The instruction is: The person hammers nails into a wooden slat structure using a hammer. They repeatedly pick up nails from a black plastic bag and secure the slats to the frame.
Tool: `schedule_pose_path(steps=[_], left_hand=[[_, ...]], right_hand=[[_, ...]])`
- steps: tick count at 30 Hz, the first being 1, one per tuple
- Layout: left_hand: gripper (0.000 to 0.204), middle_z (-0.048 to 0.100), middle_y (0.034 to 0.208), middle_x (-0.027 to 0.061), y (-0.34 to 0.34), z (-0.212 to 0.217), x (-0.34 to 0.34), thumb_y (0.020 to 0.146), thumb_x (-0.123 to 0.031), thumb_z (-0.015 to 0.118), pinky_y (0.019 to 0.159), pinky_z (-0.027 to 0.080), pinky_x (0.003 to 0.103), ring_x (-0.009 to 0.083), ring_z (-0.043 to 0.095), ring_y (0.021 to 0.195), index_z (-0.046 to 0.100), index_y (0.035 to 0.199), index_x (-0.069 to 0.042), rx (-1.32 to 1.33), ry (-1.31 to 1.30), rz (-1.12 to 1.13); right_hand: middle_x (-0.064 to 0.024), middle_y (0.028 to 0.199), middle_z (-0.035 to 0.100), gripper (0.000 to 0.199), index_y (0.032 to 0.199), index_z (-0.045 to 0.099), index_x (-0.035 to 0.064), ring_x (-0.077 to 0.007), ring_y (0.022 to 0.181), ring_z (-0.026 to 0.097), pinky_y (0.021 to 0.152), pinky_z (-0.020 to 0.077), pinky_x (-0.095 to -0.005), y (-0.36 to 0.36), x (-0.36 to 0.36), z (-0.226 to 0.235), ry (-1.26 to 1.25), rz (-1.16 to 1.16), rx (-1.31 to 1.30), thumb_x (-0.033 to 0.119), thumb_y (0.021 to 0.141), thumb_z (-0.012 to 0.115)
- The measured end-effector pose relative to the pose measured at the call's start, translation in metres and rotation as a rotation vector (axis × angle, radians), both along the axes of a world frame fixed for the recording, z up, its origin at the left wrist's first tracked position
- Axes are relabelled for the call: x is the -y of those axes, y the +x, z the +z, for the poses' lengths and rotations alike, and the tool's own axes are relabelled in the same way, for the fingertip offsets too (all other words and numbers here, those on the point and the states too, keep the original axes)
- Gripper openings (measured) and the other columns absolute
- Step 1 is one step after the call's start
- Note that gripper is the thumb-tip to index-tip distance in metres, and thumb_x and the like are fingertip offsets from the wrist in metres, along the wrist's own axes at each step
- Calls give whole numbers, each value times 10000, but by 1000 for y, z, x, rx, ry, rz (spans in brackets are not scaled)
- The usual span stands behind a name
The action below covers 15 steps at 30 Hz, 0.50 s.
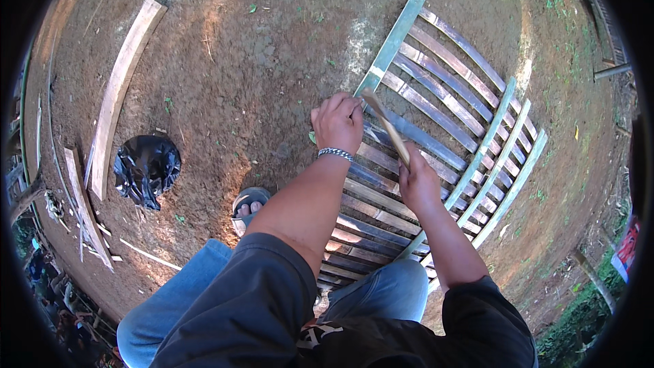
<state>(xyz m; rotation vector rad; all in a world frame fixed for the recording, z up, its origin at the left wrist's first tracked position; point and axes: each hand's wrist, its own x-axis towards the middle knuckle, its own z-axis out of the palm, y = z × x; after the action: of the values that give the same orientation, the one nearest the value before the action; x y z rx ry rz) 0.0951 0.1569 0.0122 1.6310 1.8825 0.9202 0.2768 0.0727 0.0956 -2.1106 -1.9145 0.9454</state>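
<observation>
A bamboo slat panel [436,99] lies on the ground before me, its slats running between a green end rail [394,42] and several cross strips on the right. My left hand [338,123], with a chain bracelet at the wrist, rests at the near part of that end rail, thumb and fingers pinched together. What they pinch is too small to make out. My right hand [419,178] is closed round the pale wooden handle of a hammer [388,129]. The hammer slants up and left, its far end right beside my left fingertips; its head does not show clearly.
A long wooden plank [124,95] lies on the dirt at the left, with a black plastic bag [147,169] next to it. A shorter board [88,208] and thin strips lie nearby. My sandalled foot [250,206] is left of the panel. Grass [586,320] edges the lower right.
</observation>
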Motion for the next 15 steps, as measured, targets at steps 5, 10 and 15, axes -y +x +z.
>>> schedule_pose_path(steps=[5,10,15], left_hand=[[58,709,1053,12,-1,3,-2,867,-156,714,875,412,386,228,665,1010,750,905,-131,-3,0,-8],[55,711,1052,18,1,-1,-1,867,-165,720,874,415,390,229,666,1008,754,895,-131,-1,14,8],[56,709,1046,22,0,3,-2,868,-164,719,881,421,392,231,666,1005,758,894,-134,-10,-4,2]], right_hand=[[-254,1051,695,478,1410,505,133,-475,933,681,798,552,-525,0,0,-4,144,-14,-45,123,954,648],[-248,1114,686,486,1404,504,136,-461,971,681,816,554,-528,3,4,-12,-1,4,-6,92,938,633],[-246,1194,675,488,1383,510,99,-449,989,682,824,571,-521,0,5,-9,165,-14,-81,60,912,629]])
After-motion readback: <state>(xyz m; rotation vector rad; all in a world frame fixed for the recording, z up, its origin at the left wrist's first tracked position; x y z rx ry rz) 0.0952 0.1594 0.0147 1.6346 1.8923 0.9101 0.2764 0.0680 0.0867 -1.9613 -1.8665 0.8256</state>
